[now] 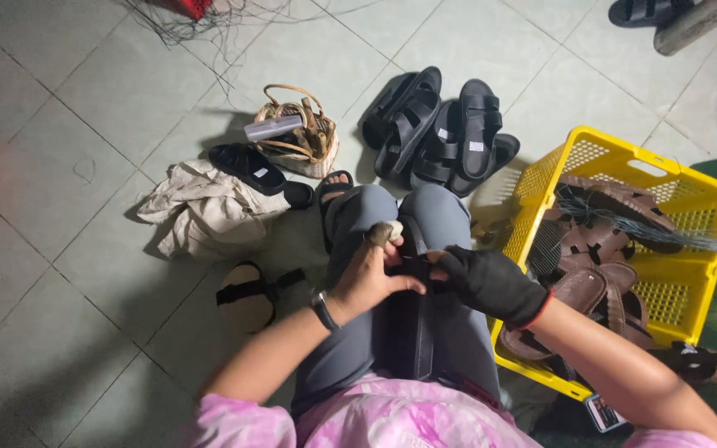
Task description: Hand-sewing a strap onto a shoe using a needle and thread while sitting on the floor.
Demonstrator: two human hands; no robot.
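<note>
— Beige cloth [201, 211] is lying on the floor at far left, beside a woven basket [296, 133]. And the hands?

— Left hand [371, 278] is pinching the black sandal [412, 323] lying along the lap; the gloved right hand [487, 282] is gripping its strap. A yellow crate [690, 207] is sitting at right.

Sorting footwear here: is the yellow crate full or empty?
Partly full: the yellow crate holds several brown sandals piled along its left side, while bare yellow mesh shows at right.
</note>
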